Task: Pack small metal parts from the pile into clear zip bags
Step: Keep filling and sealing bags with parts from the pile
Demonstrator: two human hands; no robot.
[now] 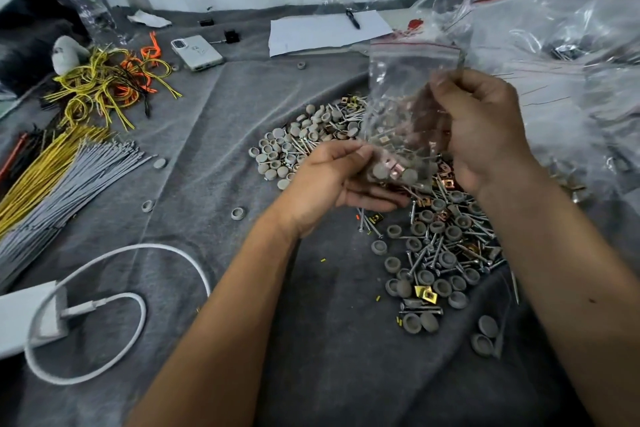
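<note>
Bag (401,80) work is mid-fill: the clear zip bag hangs upright over the pile (433,239) of screws, grey caps and copper clips, so anything dropped lands back among the stock. The left hand (332,180) cups the bag's loaded bottom, fingers curled under it, probably to take the weight. The right hand (485,128) pinches the bag's right edge higher up, likely steadying it so the contents settle; whether the red-striped mouth is sealed is unclear. Finished bags (561,55) heap at the far right, and cable ties (65,180) lie left, well apart.
</note>
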